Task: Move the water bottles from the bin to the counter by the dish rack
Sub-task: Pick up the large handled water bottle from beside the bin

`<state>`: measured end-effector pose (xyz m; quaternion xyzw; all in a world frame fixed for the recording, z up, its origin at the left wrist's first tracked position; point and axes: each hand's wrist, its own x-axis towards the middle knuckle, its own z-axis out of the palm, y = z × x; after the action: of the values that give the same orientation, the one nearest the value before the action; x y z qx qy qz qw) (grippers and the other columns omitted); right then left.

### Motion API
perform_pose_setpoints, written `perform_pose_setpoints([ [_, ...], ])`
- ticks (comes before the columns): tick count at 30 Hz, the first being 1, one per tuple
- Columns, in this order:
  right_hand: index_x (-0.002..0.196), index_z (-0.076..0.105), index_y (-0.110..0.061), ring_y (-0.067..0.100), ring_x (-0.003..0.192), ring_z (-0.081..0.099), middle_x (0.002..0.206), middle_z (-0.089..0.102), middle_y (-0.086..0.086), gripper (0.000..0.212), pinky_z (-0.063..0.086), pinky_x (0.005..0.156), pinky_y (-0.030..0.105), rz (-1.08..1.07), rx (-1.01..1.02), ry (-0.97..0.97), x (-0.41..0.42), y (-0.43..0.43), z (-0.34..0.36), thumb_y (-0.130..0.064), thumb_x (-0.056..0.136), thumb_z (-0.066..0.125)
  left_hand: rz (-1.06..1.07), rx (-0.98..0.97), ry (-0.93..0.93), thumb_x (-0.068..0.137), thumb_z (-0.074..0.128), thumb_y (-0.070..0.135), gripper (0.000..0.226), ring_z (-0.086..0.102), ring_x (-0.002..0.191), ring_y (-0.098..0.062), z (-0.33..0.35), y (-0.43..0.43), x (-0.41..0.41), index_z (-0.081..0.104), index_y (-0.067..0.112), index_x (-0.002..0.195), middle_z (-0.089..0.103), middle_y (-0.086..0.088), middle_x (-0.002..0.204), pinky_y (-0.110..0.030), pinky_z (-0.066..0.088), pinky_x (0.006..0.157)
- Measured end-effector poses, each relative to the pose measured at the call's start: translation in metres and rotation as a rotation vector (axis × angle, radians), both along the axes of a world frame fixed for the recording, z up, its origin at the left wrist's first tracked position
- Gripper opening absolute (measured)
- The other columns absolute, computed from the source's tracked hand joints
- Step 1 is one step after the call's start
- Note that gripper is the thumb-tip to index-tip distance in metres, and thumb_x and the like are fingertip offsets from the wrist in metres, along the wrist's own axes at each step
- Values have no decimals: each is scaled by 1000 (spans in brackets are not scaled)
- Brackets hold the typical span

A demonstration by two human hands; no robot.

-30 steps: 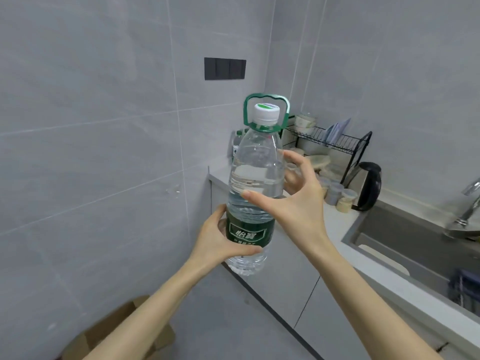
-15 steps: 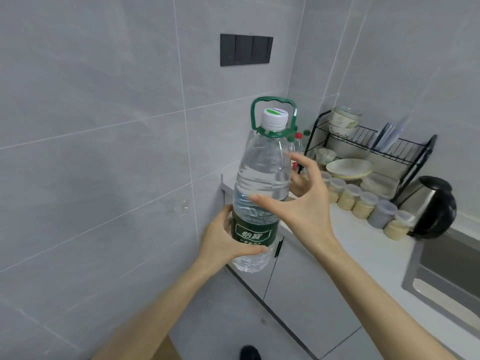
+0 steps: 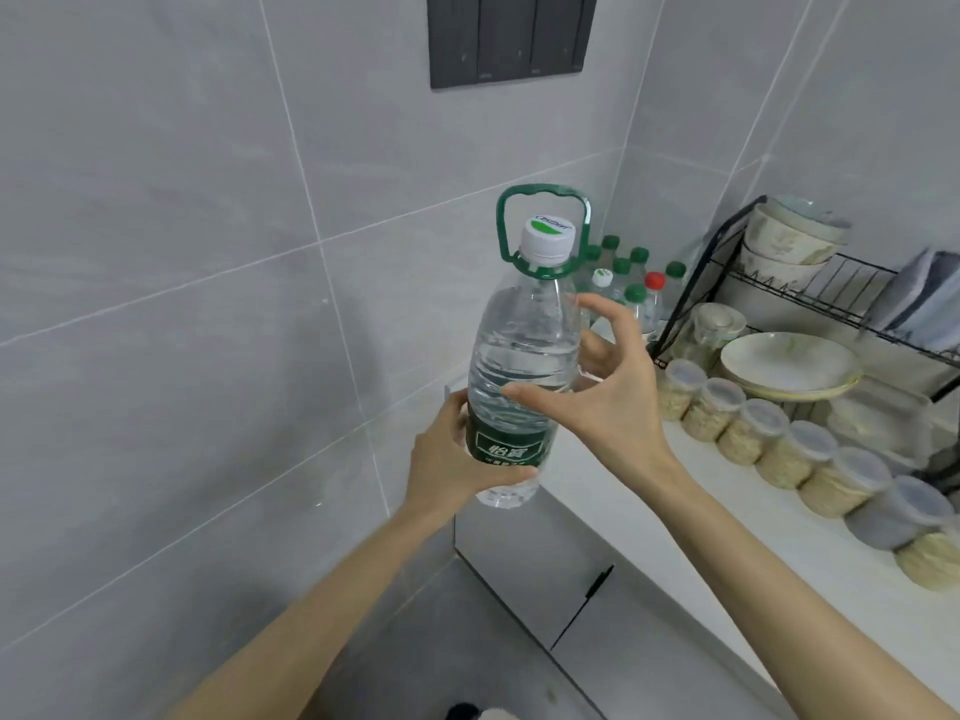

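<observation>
- Against the frame half a second ago, I see the dish rack (image 3: pixel 810 298) and the row of lidded jars (image 3: pixel 789 454) larger and nearer; the kettle is out of view.
- A cluster of capped bottles (image 3: pixel 631 283) in the wall corner now shows plainly, standing on the surface (image 3: pixel 727 522) just left of the rack.
- The two-handed hold on the water bottle (image 3: pixel 524 366) is unchanged.
- Water bottle: upright with a slight lean, in the air before the end of the surface, green carry handle on top.
- Left hand (image 3: pixel 452 459): wrapped round the green label, low on the bottle.
- Right hand (image 3: pixel 608 397): cups the clear upper body, thumb on the front, fingers arched round the far side.
</observation>
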<state>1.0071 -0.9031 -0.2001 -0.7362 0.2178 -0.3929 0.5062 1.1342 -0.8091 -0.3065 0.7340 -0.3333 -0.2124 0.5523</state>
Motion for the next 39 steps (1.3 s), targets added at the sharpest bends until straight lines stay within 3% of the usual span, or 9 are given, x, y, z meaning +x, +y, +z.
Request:
perform_pose_setpoints([
  [4,122,45,-21,8,105,67,119,68,3,84,57,85,31,-4,37,56,37,-44,-12,-8,54,93,-3,38,-2,35,92,48,92,64,101,-2,-16,-45,37,49,35,115,68,16,108,-36,55,88],
  [10,119,44,-26,11,105,67,115,69,3,86,57,87,40,-24,76,146,75,-93,-33,-4,52,93,-38,52,-16,39,93,44,84,64,95,4,-37,-97,77,46,42,109,67,21,102,-31,56,83],
  [15,114,42,-37,8,101,67,115,67,1,85,55,82,29,-94,73,241,106,-125,-49,-9,52,94,-103,62,32,38,94,34,85,65,93,4,-61,-138,112,50,36,111,69,20,100,-29,56,84],
  [18,111,40,-42,5,104,65,118,66,0,86,53,82,24,-125,81,288,122,-145,-58,-11,52,94,-136,79,44,38,95,33,85,64,92,7,-73,-160,129,50,35,110,68,21,98,-20,54,79],
  [21,117,40,-36,3,105,64,115,67,-6,87,55,86,28,-144,114,338,135,-161,-65,-11,53,93,-145,91,72,41,96,24,81,61,88,13,-82,-179,141,50,33,108,66,24,93,-6,47,68],
  [26,121,40,-30,-2,104,63,114,66,-9,88,56,85,28,-132,166,411,150,-184,-79,-6,54,92,-128,85,82,41,96,17,79,58,83,20,-95,-203,152,53,28,106,62,23,90,-2,43,65],
  [31,120,39,-29,2,109,62,117,66,-9,88,54,92,35,-132,156,443,162,-202,-86,-10,53,93,-99,81,56,35,95,30,83,62,88,11,-105,-220,161,50,42,103,67,20,97,-15,51,78],
  [35,121,38,-34,1,110,61,115,66,-10,90,53,92,31,-109,151,443,168,-213,-87,-10,54,92,-95,125,40,38,95,33,95,62,91,4,-101,-226,164,52,29,122,68,17,102,-2,44,76],
  [39,121,38,-36,4,109,62,115,67,-7,88,54,91,31,-99,157,441,168,-220,-90,-10,55,92,-102,131,49,38,94,31,97,63,97,0,-101,-230,164,51,27,125,68,15,107,-2,44,78],
])
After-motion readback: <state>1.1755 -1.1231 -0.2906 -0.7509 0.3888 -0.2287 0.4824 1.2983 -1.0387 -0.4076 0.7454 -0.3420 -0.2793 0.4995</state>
